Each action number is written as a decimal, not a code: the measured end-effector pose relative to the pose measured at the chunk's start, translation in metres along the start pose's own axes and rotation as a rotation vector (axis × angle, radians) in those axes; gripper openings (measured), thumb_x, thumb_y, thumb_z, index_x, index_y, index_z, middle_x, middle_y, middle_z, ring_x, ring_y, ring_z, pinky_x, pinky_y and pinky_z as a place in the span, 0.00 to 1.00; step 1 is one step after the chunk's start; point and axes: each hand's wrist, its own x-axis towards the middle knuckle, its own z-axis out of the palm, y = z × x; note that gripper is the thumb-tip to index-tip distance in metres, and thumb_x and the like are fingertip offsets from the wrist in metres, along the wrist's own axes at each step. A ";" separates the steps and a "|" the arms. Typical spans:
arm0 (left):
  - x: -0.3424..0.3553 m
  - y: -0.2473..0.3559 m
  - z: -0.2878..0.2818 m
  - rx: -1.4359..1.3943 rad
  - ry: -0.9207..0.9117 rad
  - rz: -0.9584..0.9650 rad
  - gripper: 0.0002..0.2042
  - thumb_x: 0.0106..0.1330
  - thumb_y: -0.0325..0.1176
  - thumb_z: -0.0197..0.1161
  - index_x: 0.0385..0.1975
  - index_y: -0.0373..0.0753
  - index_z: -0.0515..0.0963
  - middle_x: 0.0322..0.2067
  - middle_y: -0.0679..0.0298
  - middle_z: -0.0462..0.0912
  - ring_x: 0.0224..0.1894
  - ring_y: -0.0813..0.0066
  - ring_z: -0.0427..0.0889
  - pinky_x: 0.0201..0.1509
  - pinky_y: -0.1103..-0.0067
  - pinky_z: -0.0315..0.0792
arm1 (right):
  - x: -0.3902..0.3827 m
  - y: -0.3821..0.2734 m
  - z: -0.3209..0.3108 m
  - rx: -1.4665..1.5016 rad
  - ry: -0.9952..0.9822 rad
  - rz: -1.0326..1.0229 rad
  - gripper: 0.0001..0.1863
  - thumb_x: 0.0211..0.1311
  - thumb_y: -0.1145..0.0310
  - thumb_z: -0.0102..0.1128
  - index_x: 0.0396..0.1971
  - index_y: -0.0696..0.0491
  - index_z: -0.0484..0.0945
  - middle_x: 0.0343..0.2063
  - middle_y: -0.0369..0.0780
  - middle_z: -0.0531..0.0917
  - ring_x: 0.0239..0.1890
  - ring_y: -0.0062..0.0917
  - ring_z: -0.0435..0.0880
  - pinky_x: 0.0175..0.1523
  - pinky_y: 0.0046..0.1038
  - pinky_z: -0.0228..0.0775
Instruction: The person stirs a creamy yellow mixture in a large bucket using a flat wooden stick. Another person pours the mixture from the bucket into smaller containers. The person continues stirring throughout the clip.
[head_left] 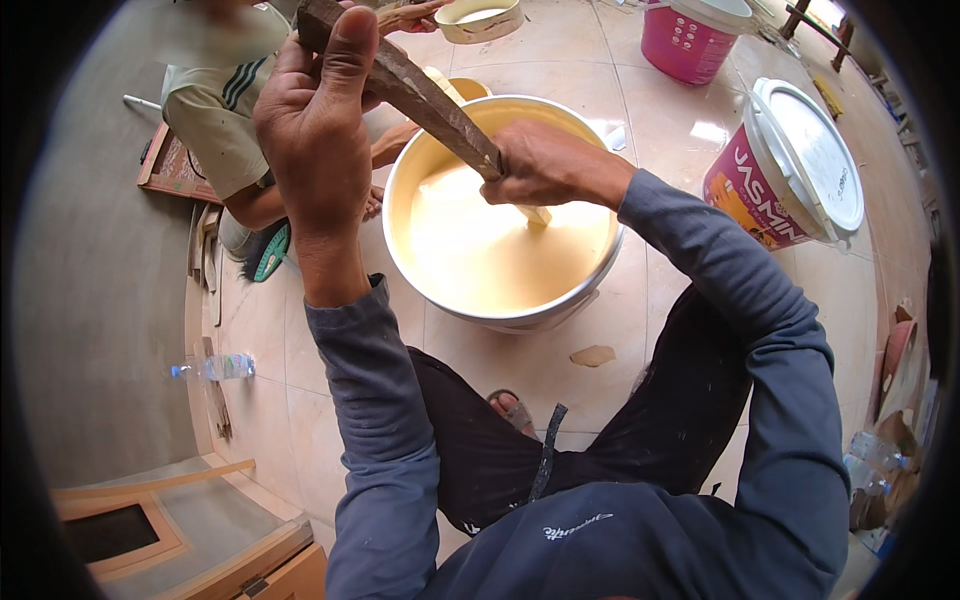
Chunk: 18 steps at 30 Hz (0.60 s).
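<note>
A wide metal basin (560,310) of pale yellow paint stands on the tiled floor in front of me. A long wooden stick (425,100) slants from upper left down into the paint. My left hand (318,120) grips the stick's top end. My right hand (545,165) is closed around the stick lower down, just above the paint surface, where the stick's paint-coated tip shows.
A seated person (215,110) is at the upper left beside the basin, holding a small cream container (480,18). Pink lidded paint buckets stand at the top (690,40) and right (790,170). A plastic bottle (215,368) lies at left. A paint spot (592,355) marks the tiles.
</note>
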 end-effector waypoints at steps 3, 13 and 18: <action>-0.005 0.025 -0.008 0.152 -0.041 -0.032 0.21 0.70 0.45 0.68 0.49 0.32 0.79 0.34 0.61 0.87 0.38 0.76 0.88 0.45 0.80 0.84 | -0.006 -0.019 0.013 0.211 -0.093 -0.090 0.15 0.60 0.65 0.67 0.21 0.59 0.74 0.17 0.41 0.76 0.22 0.32 0.76 0.33 0.35 0.68; -0.026 0.053 0.053 0.184 -0.008 0.145 0.17 0.72 0.39 0.67 0.49 0.31 0.78 0.33 0.64 0.84 0.34 0.81 0.82 0.40 0.85 0.76 | 0.029 0.015 0.042 0.205 0.265 -0.251 0.13 0.66 0.62 0.65 0.30 0.55 0.74 0.22 0.41 0.76 0.26 0.34 0.74 0.36 0.37 0.68; -0.013 0.017 0.027 -0.049 -0.077 0.188 0.21 0.72 0.44 0.66 0.52 0.32 0.78 0.34 0.65 0.84 0.36 0.81 0.82 0.43 0.86 0.75 | 0.022 0.017 0.007 -0.067 0.148 0.016 0.11 0.63 0.64 0.65 0.32 0.56 0.76 0.24 0.43 0.81 0.29 0.36 0.80 0.39 0.36 0.73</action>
